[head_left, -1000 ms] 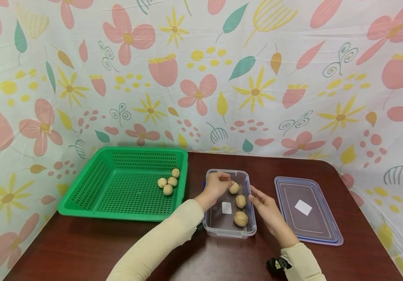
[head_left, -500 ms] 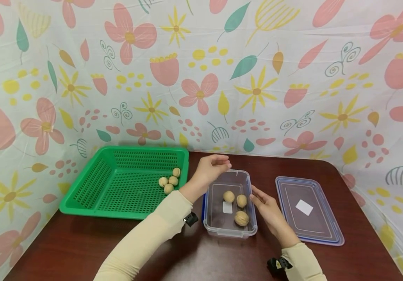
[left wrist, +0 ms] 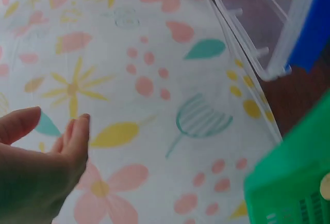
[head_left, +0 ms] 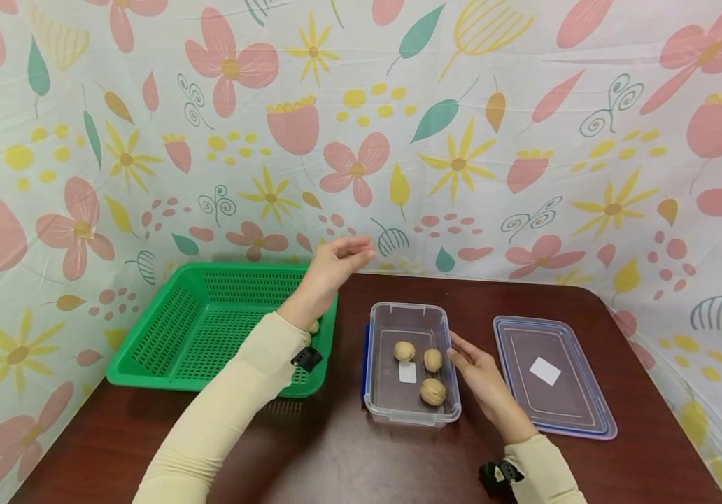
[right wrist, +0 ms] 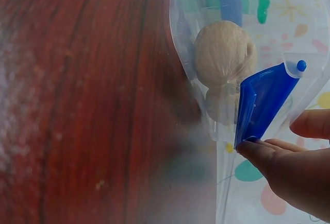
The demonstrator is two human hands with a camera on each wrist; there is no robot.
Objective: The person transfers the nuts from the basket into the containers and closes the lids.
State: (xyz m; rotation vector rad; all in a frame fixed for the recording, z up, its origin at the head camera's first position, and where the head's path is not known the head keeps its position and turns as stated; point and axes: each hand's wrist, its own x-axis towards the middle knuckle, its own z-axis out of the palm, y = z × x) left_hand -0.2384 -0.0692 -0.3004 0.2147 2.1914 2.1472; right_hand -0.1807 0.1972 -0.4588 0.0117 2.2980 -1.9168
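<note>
Raised over the right edge of the green basket (head_left: 210,383), my left hand (head_left: 326,276) holds nothing, its fingers loosely bent; the left wrist view shows the thumb apart from the fingers (left wrist: 77,136). A clear plastic box (head_left: 392,413) stands uncovered on the table. Inside it lie 3 walnuts: one left of centre (head_left: 404,351), one by the right wall (head_left: 433,361) and one nearer the front (head_left: 433,392). My right hand (head_left: 487,392) rests along the box's right side. In the right wrist view its fingertips touch the lowered blue side latch (right wrist: 270,100), with the thumb apart from it.
The box's clear lid (head_left: 553,413), blue-rimmed with a white label, lies flat at the right. My left forearm (head_left: 235,399) partly covers the walnuts (head_left: 314,327) in the basket. A flower-print cloth (head_left: 361,105) hangs behind the dark wooden table (head_left: 361,462).
My left hand has let go of a walnut in the box and moved up and left toward the basket. That walnut has rolled left and forward. The right hand has stayed in place.
</note>
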